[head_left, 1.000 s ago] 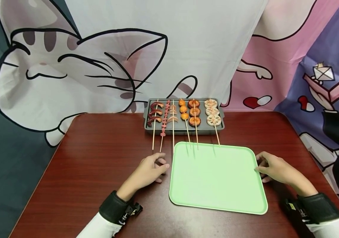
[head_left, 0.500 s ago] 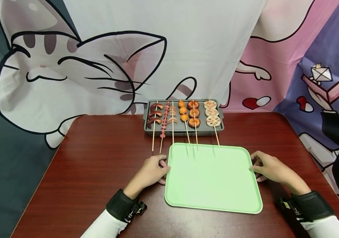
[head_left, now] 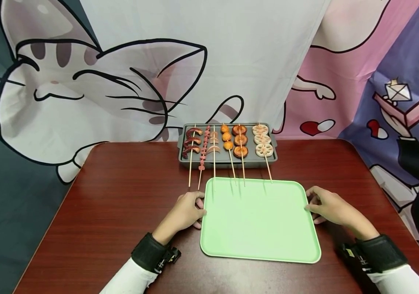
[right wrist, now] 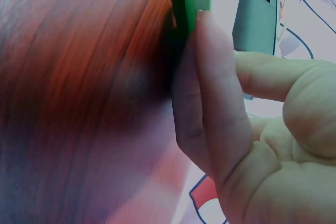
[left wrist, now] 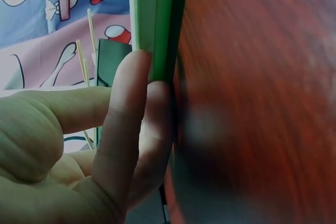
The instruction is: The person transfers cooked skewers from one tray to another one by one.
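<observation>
Sliding the green tray (head_left: 260,220) leftward since a second ago, your left hand (head_left: 185,212) and right hand (head_left: 328,208) pinch its side rims, squaring it below the skewers (head_left: 231,145).

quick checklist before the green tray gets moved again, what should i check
1. Left hand on the green tray: ok, fingers at its left edge.
2. Right hand on the tray: ok, fingers at its right edge.
3. Tray surface bare: ok.
4. Skewer sticks clear of the tray: not ok, several tips overhang its far edge.
5. Grey grill pan apart from the tray: ok.
6. Tray lifted off the table: cannot tell.
</observation>
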### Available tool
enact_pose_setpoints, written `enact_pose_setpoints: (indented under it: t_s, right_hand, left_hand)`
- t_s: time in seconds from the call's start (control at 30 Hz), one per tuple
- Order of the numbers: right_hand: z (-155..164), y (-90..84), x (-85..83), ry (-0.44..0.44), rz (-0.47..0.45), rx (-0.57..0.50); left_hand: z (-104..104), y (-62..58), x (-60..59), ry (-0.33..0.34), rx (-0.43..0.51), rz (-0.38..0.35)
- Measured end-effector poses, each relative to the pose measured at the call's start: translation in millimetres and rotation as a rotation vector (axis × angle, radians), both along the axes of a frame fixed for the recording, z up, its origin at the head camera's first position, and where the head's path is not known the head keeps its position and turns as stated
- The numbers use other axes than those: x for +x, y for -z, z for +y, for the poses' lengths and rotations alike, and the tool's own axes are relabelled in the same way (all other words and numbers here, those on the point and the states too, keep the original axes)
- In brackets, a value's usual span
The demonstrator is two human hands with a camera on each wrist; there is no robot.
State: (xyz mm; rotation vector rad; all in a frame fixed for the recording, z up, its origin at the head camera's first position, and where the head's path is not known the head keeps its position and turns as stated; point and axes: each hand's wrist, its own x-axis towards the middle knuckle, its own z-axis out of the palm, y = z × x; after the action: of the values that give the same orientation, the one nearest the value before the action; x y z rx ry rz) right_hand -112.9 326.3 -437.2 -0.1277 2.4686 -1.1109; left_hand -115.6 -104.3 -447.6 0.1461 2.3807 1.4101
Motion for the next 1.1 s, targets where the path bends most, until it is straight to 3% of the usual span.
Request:
enact_pose_setpoints:
  t_s: [1.1]
  right_hand:
    - [-35.5,7.7,-12.2,-0.010,0.005,-0.066]
  left_hand:
    - [-37.6,-7.6,-2.5,-0.017,-0.080,0.000]
